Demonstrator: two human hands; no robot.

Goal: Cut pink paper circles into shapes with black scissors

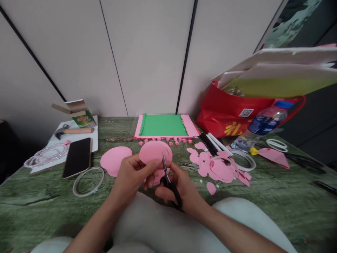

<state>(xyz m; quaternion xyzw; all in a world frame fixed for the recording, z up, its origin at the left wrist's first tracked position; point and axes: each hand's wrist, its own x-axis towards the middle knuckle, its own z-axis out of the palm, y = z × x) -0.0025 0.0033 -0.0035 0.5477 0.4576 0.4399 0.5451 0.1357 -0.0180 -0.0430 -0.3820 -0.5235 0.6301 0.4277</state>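
A pink paper circle point(152, 153) is pinched by its lower edge in my left hand point(134, 172). My right hand point(181, 189) has its fingers in the black handles of a pair of scissors point(168, 177). Their blades point up and lie against the right part of the circle, where a curved cut line shows. To the left, several larger pink paper circles point(116, 160) lie in a stack. More pink paper point(157, 177) shows below my fingers, partly hidden by them. Small pink rolled pieces point(176, 142) lie in a row behind.
Green and pink paper sheets point(164, 124) lie at the back. On the left are a phone point(77, 157), a tape roll point(88, 181), a hammer point(76, 131) and bead strings point(47, 154). Pink scraps point(221, 168), a water bottle point(260, 126) and a red bag point(221, 109) occupy the right.
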